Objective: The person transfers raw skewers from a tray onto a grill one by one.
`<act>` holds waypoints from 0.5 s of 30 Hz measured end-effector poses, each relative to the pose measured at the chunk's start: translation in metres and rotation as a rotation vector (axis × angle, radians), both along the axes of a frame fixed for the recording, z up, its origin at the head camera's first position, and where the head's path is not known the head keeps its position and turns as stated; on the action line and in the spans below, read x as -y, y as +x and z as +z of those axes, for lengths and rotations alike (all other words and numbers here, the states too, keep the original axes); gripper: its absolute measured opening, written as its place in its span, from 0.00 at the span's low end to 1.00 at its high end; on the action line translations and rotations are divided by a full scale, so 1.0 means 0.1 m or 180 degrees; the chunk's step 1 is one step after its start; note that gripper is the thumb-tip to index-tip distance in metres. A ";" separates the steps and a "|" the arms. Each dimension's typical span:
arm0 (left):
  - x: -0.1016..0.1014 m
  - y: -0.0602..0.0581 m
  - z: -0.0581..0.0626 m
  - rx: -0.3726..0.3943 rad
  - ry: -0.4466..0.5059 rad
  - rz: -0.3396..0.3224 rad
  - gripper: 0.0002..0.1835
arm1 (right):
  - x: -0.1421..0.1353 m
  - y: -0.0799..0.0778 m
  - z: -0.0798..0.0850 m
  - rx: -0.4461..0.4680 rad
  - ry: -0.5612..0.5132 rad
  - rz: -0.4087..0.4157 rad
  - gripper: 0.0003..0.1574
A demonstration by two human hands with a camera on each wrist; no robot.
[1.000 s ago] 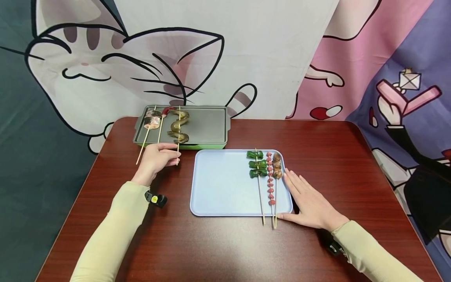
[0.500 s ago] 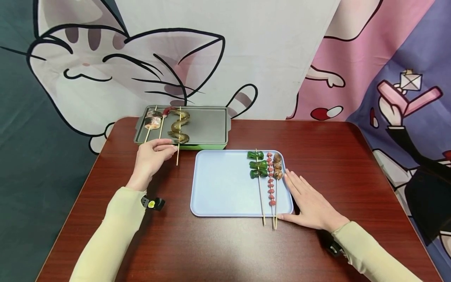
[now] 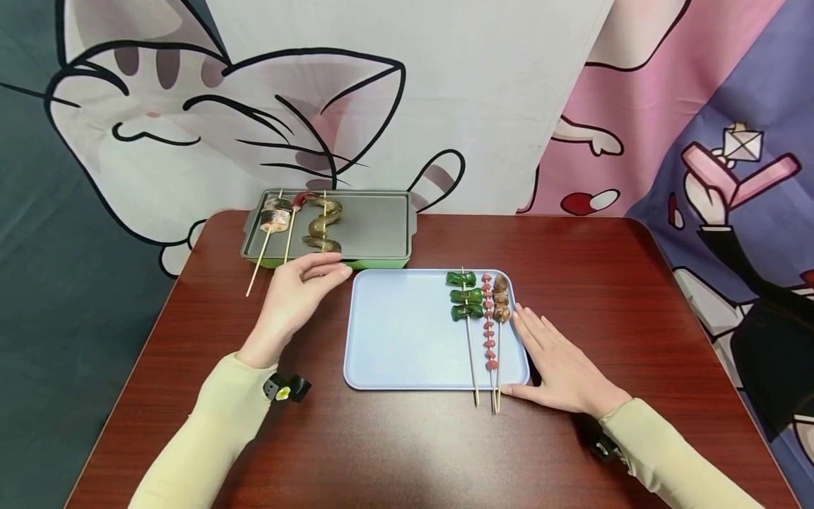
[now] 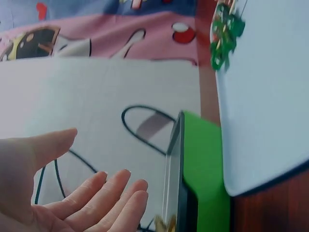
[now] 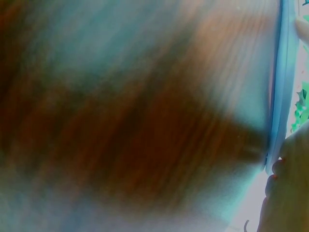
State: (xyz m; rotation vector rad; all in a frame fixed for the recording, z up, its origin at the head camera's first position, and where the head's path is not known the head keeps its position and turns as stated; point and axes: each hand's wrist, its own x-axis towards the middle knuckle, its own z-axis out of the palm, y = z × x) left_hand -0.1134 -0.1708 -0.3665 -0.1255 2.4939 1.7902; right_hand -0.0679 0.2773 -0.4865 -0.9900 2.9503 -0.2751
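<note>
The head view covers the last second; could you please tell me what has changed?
The left grip has shifted right, now hiding the lower stick of the shrimp skewer; the left wrist view shows nothing held. The right grip, the blue tray and the other skewers stayed as they were.

Brown table, white backdrop — cartoon cat, pink cloth

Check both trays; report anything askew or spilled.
No spill shows. On the grey rectangular tray with green sides, the thin skewer of pale, dark-skinned chunks slants, its bare end jutting past the near rim. On the light-blue rectangular tray, the glossy-green skewer, red-beaded skewer and brown-chunked skewer likewise overhang, probably from length.
</note>
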 end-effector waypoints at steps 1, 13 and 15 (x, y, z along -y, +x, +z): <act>-0.03 0.01 -0.01 -0.0004 0.0014 -0.0049 0.25 | 0.00 0.00 0.00 0.0003 -0.0004 -0.0005 0.76; -0.42 0.17 -0.12 0.0093 0.0048 -0.0578 0.27 | 0.00 0.00 -0.01 -0.0023 -0.0008 0.0000 0.76; -0.51 0.19 -0.16 0.0136 0.0080 -0.0629 0.27 | 0.00 -0.01 -0.01 -0.0027 -0.0023 -0.0008 0.76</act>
